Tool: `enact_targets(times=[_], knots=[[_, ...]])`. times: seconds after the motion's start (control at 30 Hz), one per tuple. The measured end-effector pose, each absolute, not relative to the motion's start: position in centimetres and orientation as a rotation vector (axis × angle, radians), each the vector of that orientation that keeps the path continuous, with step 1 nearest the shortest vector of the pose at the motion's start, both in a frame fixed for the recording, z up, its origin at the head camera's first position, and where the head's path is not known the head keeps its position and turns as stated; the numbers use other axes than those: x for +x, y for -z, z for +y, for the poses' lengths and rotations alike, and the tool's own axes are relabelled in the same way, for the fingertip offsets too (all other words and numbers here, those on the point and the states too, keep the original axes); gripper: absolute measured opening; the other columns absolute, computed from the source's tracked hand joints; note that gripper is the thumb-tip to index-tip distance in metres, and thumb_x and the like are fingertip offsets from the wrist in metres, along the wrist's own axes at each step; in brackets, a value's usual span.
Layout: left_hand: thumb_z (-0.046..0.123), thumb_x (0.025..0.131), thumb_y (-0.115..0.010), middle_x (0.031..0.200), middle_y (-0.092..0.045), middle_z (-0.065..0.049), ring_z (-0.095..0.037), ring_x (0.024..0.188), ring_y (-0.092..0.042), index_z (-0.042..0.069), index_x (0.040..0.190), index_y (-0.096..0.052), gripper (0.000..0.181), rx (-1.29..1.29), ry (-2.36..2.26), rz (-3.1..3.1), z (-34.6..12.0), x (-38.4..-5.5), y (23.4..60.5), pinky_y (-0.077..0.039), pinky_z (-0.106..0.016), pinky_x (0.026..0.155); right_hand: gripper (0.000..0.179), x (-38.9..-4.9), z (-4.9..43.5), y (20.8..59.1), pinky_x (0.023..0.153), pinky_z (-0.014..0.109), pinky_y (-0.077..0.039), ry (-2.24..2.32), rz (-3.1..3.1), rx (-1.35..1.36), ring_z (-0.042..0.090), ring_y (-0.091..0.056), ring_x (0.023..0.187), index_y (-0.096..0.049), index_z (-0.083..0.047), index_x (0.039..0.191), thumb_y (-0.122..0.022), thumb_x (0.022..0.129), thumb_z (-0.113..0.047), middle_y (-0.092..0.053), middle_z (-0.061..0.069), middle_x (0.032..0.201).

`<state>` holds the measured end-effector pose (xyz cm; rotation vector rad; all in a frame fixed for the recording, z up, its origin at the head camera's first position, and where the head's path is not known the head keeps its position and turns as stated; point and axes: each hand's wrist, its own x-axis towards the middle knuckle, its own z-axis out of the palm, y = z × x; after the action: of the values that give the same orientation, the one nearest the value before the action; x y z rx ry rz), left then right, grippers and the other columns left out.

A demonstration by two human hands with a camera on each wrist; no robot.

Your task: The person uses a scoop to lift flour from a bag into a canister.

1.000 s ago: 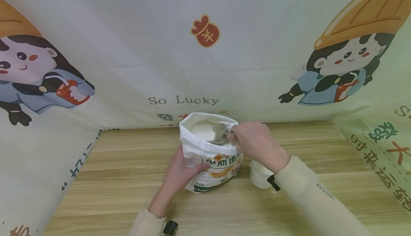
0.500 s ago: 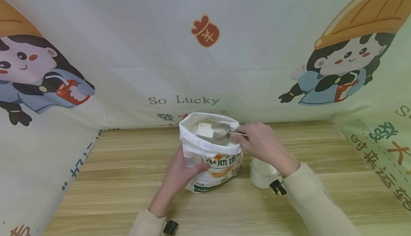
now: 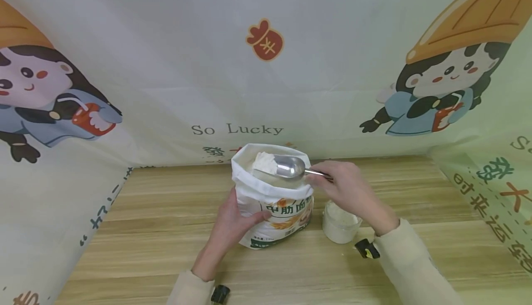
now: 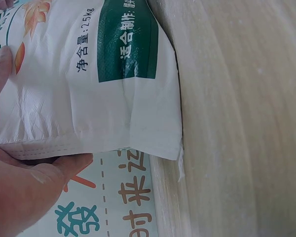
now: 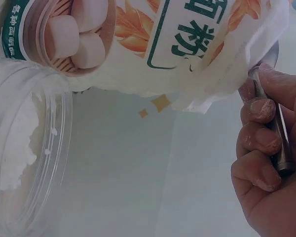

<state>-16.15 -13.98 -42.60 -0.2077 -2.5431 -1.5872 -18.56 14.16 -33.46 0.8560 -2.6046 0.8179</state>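
An open white flour bag (image 3: 287, 231) with its rim rolled outward stands upright on the table. My left hand (image 3: 234, 219) holds its left side, thumb across the printed front; in the left wrist view, more fingers (image 4: 71, 165) lie along the bag's side and back. In my right hand (image 3: 342, 180) is the handle of a metal scoop (image 3: 291, 166); the right wrist view shows curled fingers (image 5: 259, 140) dusted with white around it. White flour (image 3: 264, 162) fills the scoop's front, at the bag's mouth. Right of the bag, below my right hand, stands a clear jar (image 3: 341, 229) containing flour.
A wood-grain table (image 3: 158, 231) lies under everything. Behind it hangs a printed cloth backdrop (image 3: 187, 65), with more printed cloth along both sides. A few white specks lie on the table by the jar.
My right hand has drawn back to the right, and the scoop has risen from inside the bag with flour in it. More of the jar now shows. The left hand stays put.
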Motion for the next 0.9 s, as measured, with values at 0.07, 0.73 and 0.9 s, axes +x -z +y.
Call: enact_targets(times=[0.07,0.73,0.9], knots=[[0.019,0.074,-0.094,0.133,-0.065,-0.009,-0.031,0.123,-0.061,0.012,0.147,-0.047,0.087,-0.204,1.595,-2.539,-14.0,-16.1,42.6,-0.049,-0.054,0.105,0.024,-18.4,14.5,33.5,0.088,0.051,-0.059,-0.841,-2.583,0.85,0.03,-0.073,0.098,-0.076,-0.003,0.112,-0.069,0.1,-0.022,-0.077,0.011,0.107],[0.02,0.073,-0.094,0.135,-0.064,-0.011,-0.032,0.125,-0.059,0.01,0.148,-0.045,0.089,-0.194,1.582,-2.55,-13.9,-16.2,42.7,-0.048,-0.055,0.107,0.015,-16.9,18.1,33.1,0.077,0.045,-0.059,-0.856,-2.502,0.842,0.021,-0.071,0.087,-0.077,-0.004,0.109,-0.072,0.097,-0.012,-0.078,0.007,0.104],[0.019,0.073,-0.094,0.136,-0.064,-0.012,-0.032,0.126,-0.059,0.01,0.148,-0.046,0.089,-0.193,1.577,-2.552,-13.9,-16.2,42.5,-0.047,-0.055,0.108,0.014,-16.6,19.2,33.1,0.07,0.037,-0.057,-0.854,-2.466,0.846,0.013,-0.066,0.08,-0.077,-0.005,0.109,-0.073,0.095,-0.008,-0.077,0.003,0.1]])
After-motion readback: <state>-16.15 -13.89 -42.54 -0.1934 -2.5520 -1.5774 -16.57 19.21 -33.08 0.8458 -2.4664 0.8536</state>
